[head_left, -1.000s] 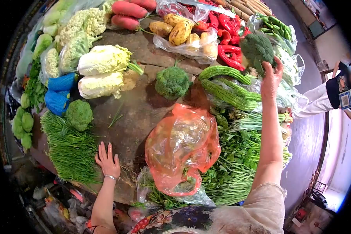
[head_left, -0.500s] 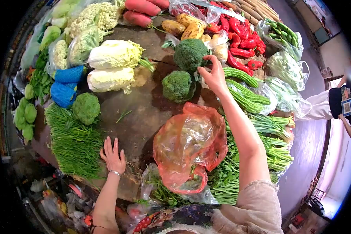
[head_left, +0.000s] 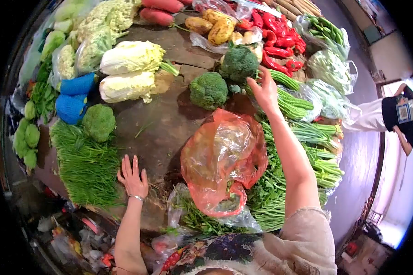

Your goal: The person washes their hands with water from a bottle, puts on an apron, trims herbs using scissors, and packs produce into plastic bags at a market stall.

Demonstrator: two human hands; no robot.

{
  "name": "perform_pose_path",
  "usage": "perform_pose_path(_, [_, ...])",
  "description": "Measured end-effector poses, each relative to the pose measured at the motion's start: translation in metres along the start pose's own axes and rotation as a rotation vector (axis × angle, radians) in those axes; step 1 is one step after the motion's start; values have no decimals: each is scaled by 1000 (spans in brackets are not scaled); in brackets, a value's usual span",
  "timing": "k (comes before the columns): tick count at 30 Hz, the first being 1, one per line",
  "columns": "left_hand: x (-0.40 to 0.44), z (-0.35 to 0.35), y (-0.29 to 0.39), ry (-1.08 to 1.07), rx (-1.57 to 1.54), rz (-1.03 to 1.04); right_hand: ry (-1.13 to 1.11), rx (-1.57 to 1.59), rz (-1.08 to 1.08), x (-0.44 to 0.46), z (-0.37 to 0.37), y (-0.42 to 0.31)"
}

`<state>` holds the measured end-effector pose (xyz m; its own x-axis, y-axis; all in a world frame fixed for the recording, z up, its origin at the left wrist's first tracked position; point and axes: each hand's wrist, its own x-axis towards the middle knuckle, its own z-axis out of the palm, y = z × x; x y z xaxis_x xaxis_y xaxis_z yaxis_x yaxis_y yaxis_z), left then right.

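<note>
My right hand point(head_left: 265, 91) is at the right edge of a dark green broccoli head point(head_left: 240, 63), thumb and fingers curled against it; the exact contact is partly hidden. A second broccoli head point(head_left: 208, 90) sits just left of it on the board. My left hand point(head_left: 133, 178) lies flat with fingers spread on the brown tabletop point(head_left: 156, 130), beside a heap of thin green stalks point(head_left: 85, 167). Between my arms rests a crumpled red plastic bag point(head_left: 220, 160), its contents blurred by the film.
Two napa cabbages point(head_left: 132, 57) and cauliflower point(head_left: 96, 41) lie at the left. Red peppers point(head_left: 280, 39), bitter melons point(head_left: 293, 105) and leafy greens point(head_left: 266, 192) line the right. Another broccoli head point(head_left: 99, 122) rests on the stalks. A person point(head_left: 401, 112) stands beyond the right edge.
The upper broccoli head has shifted right together with my right hand, away from the second head. My left hand stays flat in place. The view has moved slightly.
</note>
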<state>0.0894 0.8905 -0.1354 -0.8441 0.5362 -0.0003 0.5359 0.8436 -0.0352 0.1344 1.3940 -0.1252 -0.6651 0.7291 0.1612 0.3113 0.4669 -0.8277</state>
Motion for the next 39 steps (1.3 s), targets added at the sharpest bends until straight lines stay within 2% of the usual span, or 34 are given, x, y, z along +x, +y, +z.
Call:
perform_pose_path(2, [-3,2,-1,-38,26,-3,33,44,39,-1,3,-12])
perform_pose_path(4, [-2,6,-2,-3,34,-4,-6,-63,55,5,18,-13])
perform_pose_path(5, [-2,5,-1,-33,47,-24,11,-101,-18,4,24,-20])
perform_pose_path(8, [-2,7,-1,-19,61,-14,-52,117,75,2,48,-16])
perform_pose_path(10, [0,9,-2,8,78,2,-1,-2,-18,-3,57,-24])
perform_pose_path(11, [0,8,-2,5,68,-3,-116,-8,108,0,45,-38])
perform_pose_path(12, [-3,8,-2,-4,54,-9,-130,44,130,3,39,-37])
perform_pose_path(15, [-2,8,-1,9,43,1,-239,-24,72,-14,1,-43])
perform_pose_path(17, [-4,8,-3,25,14,-4,-262,102,82,-40,-32,-44])
perform_pose_path(18, [-6,9,-4,0,15,-23,-217,268,36,-55,-39,-24])
perform_pose_path(19, [-7,11,-5,34,21,-4,-231,339,133,-78,-60,-41])
perform_pose_path(21, [-6,14,-7,57,30,8,-227,211,56,-121,-82,-31])
perform_pose_path(22, [-6,14,-7,67,18,10,-254,155,112,-145,-92,-53])
perform_pose_path(24, [-5,16,-8,68,8,4,-287,-45,-50,-188,-97,-57])
perform_pose_path(26, [-7,18,-11,92,-34,16,-309,-87,-94,-221,-96,-70])
perform_pose_path(30, [-8,19,-13,90,-5,15,-458,-348,-67,-257,-79,-75])
perform_pose_path(31, [-8,17,-12,97,-10,11,-381,-230,-168,-258,-66,-52])
perform_pose_path(33, [-8,18,-10,98,-16,4,-405,-64,-2,-247,-66,-51])
perform_pose_path(34, [-8,18,-12,102,-16,5,-404,-127,-59,-236,-67,-54])
perform_pose_path(36, [-7,20,-13,106,-18,7,-296,258,209,-217,-70,-78])
perform_pose_path(38, [-9,23,-15,112,-24,11,-225,572,297,-190,-80,-103])
perform_pose_path(39, [-9,22,-15,108,-27,7,-191,626,285,-179,-84,-114])
